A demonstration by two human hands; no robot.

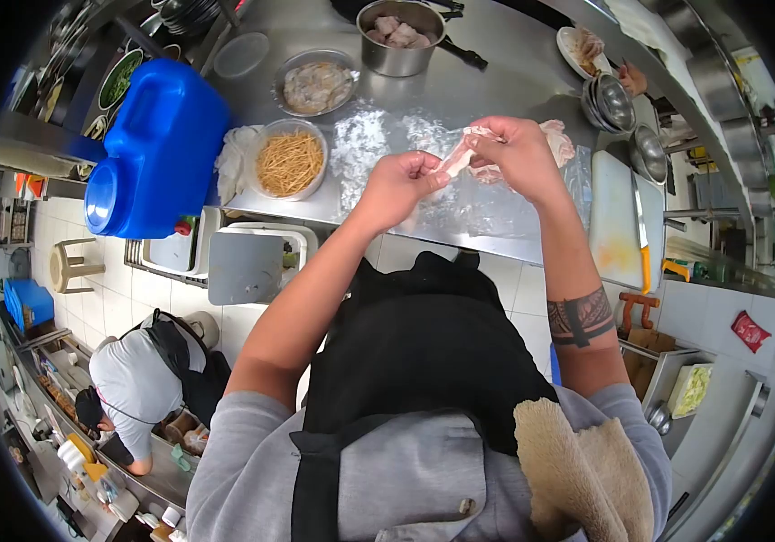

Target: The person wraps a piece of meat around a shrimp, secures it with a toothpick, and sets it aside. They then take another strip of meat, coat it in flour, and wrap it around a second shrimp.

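Observation:
My left hand (398, 187) pinches one end of a thin, pale pink strip of raw meat (458, 163). The other end is gripped in the fingers of my right hand (521, 161), so the strip stretches between both hands above the steel table. Beneath and left of it, white flour (360, 144) is scattered over the metal. More raw meat (557, 142) lies just beyond my right hand, partly hidden, by a clear plastic sheet (505, 210). A tub of thin yellow sticks (290, 164) stands left of my left hand.
Behind the flour are a bowl of pale raw food (318, 86) and a pot (398, 56) with meat chunks. A blue jug (163, 135) stands left. At right, a knife (642, 226) lies on a white cutting board (611, 217), near metal bowls (615, 101). Another person (148, 370) bends over a counter.

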